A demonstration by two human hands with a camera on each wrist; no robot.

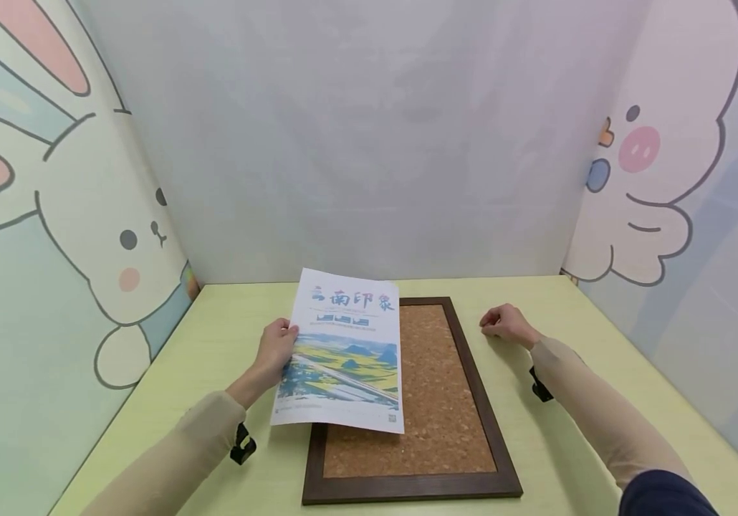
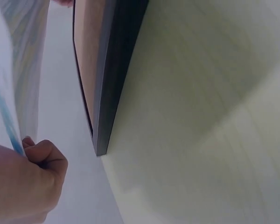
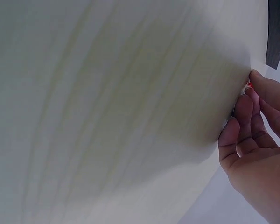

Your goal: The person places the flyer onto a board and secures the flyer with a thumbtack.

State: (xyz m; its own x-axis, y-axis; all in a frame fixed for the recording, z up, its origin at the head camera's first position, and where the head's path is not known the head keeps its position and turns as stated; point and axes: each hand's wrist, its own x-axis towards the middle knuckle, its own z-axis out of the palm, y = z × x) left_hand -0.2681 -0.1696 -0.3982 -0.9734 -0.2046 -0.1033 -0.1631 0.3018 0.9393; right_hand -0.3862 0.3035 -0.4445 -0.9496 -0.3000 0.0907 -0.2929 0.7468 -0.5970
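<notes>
My left hand [image 1: 275, 347] pinches the left edge of a printed poster [image 1: 346, 358]. The sheet bears large characters above a landscape of fields and hills. It hangs tilted over the left part of a cork board [image 1: 443, 394] with a dark brown frame, hiding that part. In the left wrist view, the curled fingers [image 2: 49, 156] grip the paper edge. Right of the board, my right hand [image 1: 507, 324] is down at the tabletop. In the right wrist view, a tiny red thing [image 3: 250, 85] shows between thumb and fingertips; its kind is too hidden to tell.
The board lies flat on a pale yellow-green table [image 1: 240, 304]. A pale back wall [image 1: 369, 143] and side walls with a cartoon rabbit [image 1: 98, 236] and another cartoon animal [image 1: 672, 107] enclose the table. Black straps [image 1: 243, 444] circle both wrists.
</notes>
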